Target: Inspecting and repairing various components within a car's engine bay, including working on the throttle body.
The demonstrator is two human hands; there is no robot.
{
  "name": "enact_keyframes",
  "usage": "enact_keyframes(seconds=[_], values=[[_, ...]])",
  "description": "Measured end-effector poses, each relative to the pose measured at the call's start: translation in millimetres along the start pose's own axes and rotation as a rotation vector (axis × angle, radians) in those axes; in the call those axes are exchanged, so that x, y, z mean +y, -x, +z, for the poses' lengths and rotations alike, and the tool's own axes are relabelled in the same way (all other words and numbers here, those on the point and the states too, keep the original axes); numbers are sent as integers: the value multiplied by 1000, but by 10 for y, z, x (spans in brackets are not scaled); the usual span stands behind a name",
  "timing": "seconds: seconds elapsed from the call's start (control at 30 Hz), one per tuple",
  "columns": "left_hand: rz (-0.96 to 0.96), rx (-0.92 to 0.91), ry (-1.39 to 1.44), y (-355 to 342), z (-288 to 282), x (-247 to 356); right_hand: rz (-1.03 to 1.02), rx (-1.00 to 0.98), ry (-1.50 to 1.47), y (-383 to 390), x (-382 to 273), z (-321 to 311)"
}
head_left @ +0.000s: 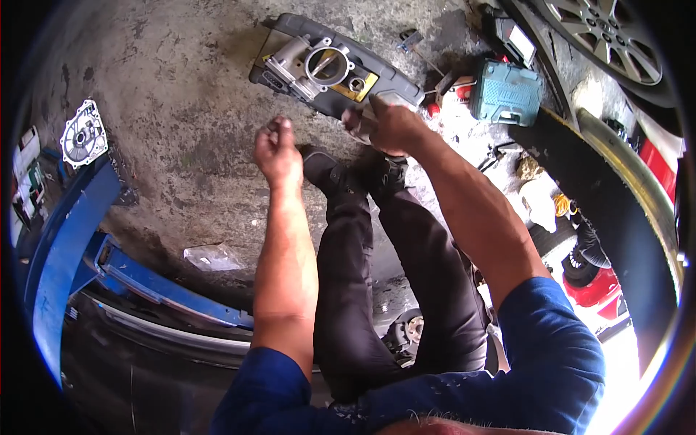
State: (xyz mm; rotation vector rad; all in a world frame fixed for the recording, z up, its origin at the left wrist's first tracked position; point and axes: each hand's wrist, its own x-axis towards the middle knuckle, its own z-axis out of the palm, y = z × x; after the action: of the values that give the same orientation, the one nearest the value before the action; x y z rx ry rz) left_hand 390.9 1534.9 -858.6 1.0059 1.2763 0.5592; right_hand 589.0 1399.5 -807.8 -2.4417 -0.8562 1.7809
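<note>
stained concrete floor (181, 109) spreads out before our shoes, with a blue lift arm (170, 288) at lower left and a teal tool case (507, 93) off to the right. ahead of us lies a long black plastic cover (391, 67), and on its left part rests the metal throttle body (296, 61), its round bore facing up; a small metal ring (356, 85) sits to its right on a yellow patch.

our right hand (397, 130) is just by the cover's near edge, seemingly closed round a pale item (357, 125), too blurred for us to name. our left hand (278, 151) is in the air, fingers loosely curled; no object shows in it, but we cannot tell whether something small is pinched there.

we judge the step in hand to be handling that pale item beside the throttle body, which neither hand touches. what the next move calls for, we think, is a steady right grip, the left free to help, and care not to knock the small ring.
</note>
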Motion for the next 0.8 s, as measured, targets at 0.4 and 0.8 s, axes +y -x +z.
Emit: enact_keyframes(seconds=[0.4, 0.8], values=[[-246, -124, 212, -701, 646, 638, -301, 214, -543, -519, -203, -294], [-283, -116, 358, 513, 740, -206, -108, 28, -697, 371, 554, 10]])
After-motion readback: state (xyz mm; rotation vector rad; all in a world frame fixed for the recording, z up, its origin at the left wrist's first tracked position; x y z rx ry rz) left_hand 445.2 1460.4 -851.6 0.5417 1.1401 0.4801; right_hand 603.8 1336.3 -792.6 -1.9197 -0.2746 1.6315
